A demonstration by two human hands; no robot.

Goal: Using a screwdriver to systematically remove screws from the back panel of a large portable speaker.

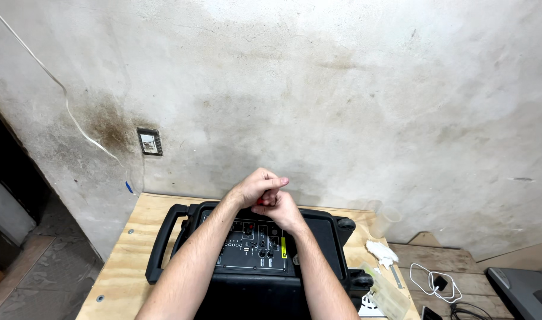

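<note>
A stained plaster wall (342,89) fills the view above a plywood table (122,266). On it lies a black speaker cabinet (318,237), control panel (253,246) up. At twelve o'clock of the panel, the left hand (256,186) and right hand (280,210) press together, fingers curled around a small red item (260,201).

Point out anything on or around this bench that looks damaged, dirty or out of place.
The wall is heavily stained, darkest around the small wall socket, and a loose white wire hangs across it. The black speaker lies on its back on the plywood table. A crumpled white cloth sits by its right edge.
</note>
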